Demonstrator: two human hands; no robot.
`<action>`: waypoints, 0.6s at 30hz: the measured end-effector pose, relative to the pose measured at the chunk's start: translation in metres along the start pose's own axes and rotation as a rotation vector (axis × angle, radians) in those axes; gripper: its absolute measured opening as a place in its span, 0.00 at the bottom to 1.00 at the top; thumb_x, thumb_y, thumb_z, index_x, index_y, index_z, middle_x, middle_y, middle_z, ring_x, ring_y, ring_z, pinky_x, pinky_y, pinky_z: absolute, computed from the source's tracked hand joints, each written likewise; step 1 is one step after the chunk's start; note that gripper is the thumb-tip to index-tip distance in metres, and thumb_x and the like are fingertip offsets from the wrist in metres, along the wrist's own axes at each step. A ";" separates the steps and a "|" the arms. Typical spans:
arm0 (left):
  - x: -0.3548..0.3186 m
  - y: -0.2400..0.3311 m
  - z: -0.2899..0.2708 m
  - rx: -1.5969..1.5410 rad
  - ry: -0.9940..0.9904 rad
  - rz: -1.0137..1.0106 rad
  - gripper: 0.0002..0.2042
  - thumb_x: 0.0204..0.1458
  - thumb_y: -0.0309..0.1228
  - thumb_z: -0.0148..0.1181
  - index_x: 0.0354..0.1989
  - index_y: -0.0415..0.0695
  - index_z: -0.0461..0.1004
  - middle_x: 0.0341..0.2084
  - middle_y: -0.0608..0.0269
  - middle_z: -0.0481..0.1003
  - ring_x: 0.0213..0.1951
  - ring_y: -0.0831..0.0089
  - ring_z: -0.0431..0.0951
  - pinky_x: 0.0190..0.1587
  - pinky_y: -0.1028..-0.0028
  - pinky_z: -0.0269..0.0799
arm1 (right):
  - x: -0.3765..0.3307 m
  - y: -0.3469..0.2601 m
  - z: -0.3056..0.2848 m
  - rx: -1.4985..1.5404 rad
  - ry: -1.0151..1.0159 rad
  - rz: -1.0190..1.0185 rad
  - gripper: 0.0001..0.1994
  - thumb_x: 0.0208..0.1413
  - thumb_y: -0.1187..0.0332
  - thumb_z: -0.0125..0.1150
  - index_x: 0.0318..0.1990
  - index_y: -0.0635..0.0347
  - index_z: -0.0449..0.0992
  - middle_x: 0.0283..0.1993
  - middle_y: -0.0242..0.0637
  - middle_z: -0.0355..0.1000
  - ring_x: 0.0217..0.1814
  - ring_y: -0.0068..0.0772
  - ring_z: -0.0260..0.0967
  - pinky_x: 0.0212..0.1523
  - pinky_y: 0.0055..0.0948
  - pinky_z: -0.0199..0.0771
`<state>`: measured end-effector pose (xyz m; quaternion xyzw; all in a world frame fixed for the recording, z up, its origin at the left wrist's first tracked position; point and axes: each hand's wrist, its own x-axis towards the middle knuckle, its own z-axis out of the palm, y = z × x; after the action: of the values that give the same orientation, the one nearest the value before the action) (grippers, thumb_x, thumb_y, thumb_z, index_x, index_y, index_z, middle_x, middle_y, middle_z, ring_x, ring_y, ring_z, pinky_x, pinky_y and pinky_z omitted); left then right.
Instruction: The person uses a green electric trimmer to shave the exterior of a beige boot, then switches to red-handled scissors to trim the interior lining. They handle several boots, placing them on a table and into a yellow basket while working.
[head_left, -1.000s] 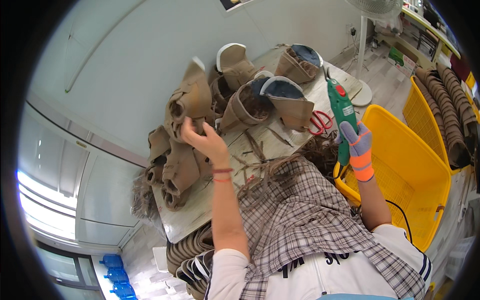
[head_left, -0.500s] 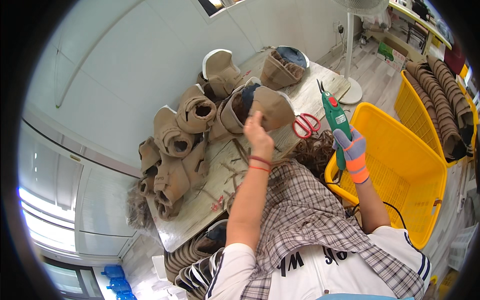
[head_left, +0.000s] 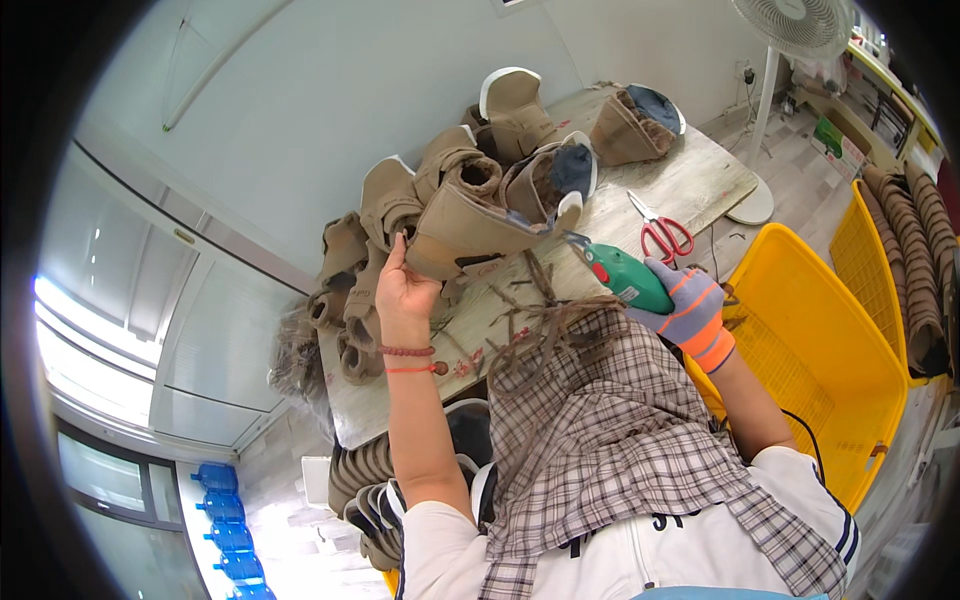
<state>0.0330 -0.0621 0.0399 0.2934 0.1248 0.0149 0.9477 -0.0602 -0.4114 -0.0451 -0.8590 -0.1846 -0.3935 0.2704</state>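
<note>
Bare left hand (head_left: 408, 290), left of the frame's centre, pinches the lower left end of a long tan fabric boot upper with a pale-edged right end (head_left: 470, 230), fingers along the edge and palm turned up. That piece lies slantwise just above the frame's centre, in front of a heap of similar tan boot uppers (head_left: 345, 262). Right of centre, the right hand (head_left: 690, 315), in a grey and orange knitted glove, is wrapped around a green handheld power tool with a red button (head_left: 635, 280). Its metal tip points at the piece's pale end, just beside it (whether they touch, I cannot tell).

With only one end pinched, the far end could swing or sag if the tip pushed against it, and a slip might nick the fabric. Loose brown strips (head_left: 535, 310) lie under the tip, trailing over the pale wooden table (head_left: 690, 185) onto the checked apron (head_left: 610, 420); one could snag in the tool. Red-handled scissors (head_left: 668, 238) lie close to the gloved hand, where a sideways jerk could knock them.
</note>
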 end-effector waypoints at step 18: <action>-0.011 0.017 -0.015 0.070 -0.030 -0.210 0.13 0.58 0.29 0.49 0.48 0.35 0.67 0.45 0.49 0.73 0.48 0.58 0.73 0.52 0.60 0.70 | 0.008 0.012 -0.016 -0.122 -0.140 -0.322 0.34 0.30 0.51 0.73 0.48 0.59 0.72 0.21 0.31 0.69 0.21 0.33 0.65 0.23 0.30 0.63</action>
<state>0.0195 -0.0405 0.0400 0.3117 0.1410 -0.0934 0.9350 -0.0581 -0.4300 -0.0336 -0.8585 -0.3140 -0.3812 0.1378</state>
